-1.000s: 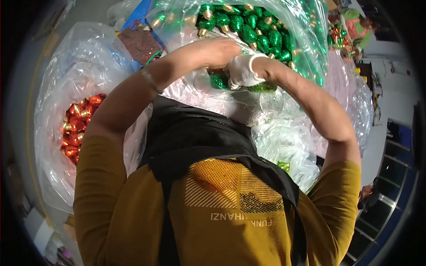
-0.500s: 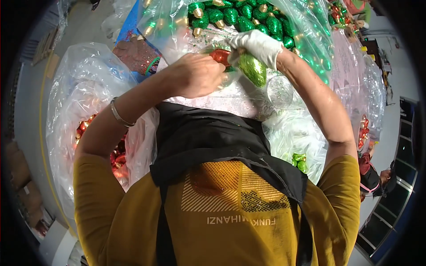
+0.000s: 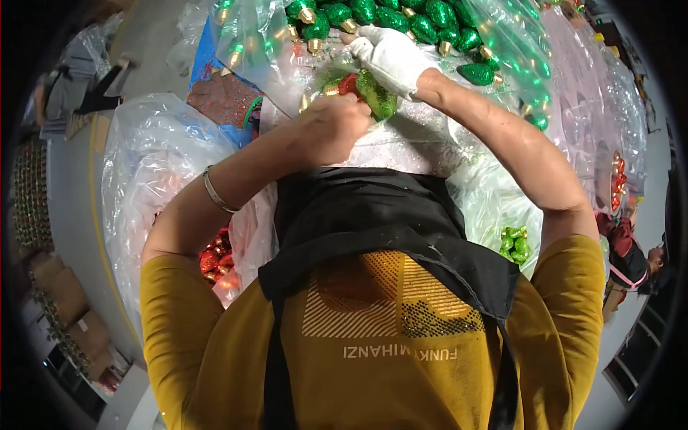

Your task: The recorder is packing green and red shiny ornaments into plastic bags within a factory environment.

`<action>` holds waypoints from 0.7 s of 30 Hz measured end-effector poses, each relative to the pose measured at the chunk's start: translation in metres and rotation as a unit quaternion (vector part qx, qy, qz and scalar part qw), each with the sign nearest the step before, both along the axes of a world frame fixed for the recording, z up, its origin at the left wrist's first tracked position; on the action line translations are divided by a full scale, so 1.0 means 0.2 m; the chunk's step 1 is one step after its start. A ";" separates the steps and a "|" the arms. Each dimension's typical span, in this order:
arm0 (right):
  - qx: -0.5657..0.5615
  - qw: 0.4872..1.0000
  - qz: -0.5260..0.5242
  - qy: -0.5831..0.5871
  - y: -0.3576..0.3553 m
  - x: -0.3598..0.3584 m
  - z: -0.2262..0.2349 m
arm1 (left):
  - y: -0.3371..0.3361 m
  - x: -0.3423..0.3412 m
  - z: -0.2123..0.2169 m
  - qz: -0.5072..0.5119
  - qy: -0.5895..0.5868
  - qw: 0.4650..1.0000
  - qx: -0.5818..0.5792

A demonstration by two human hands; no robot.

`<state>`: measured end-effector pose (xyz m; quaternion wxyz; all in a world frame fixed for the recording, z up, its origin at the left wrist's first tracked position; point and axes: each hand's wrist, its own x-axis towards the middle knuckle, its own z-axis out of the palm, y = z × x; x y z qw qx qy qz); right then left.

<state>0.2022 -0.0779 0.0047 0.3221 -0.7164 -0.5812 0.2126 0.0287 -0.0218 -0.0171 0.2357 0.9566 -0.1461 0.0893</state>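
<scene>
My bare left hand (image 3: pixel 333 129) is closed at the near side of a small bunch of glittery egg-shaped baubles. In that bunch are a red bauble (image 3: pixel 348 84) with a gold cap and a light green bauble (image 3: pixel 377 97). My right hand (image 3: pixel 393 63), in a white glove with bare fingertips, reaches over the bunch to the pile's near edge. Its fingers are drawn together beside the gold cap of a dark green bauble (image 3: pixel 349 26); what they pinch is hidden. More dark green baubles (image 3: pixel 424 30) lie in the pile beyond.
Clear plastic bags surround the work surface. Red baubles (image 3: pixel 215 261) fill a bag at my left, and light green ones (image 3: pixel 514 245) sit in another bag (image 3: pixel 487 204) at my right. One dark green bauble (image 3: pixel 479 73) lies apart at the pile's right. Another person (image 3: pixel 631 247) is at far right.
My right hand has moved up and left, away from the light green bauble, to the dark green pile. The bunch has stayed by my left hand. My view has shifted slightly.
</scene>
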 end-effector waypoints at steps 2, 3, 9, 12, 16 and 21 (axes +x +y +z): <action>0.045 0.995 0.048 -0.080 0.01 -0.01 0.03 | 0.00 -0.03 0.00 0.010 -0.004 1.000 -0.012; -0.040 0.994 0.083 -0.059 0.02 0.01 0.10 | 0.00 -0.06 0.01 0.024 -0.011 0.999 -0.023; -0.031 0.976 0.211 -0.050 -0.04 0.04 0.15 | -0.08 -0.08 0.00 0.103 -0.019 0.994 0.038; -0.081 0.961 0.194 -0.178 0.00 0.00 0.11 | -0.10 -0.09 0.01 0.096 0.019 0.994 0.040; -0.029 0.960 0.225 -0.164 -0.03 0.02 0.09 | -0.11 -0.12 0.04 0.137 -0.045 0.990 0.003; -0.052 0.966 0.252 0.001 -0.06 0.11 0.11 | -0.12 -0.13 0.10 0.136 -0.019 0.990 0.015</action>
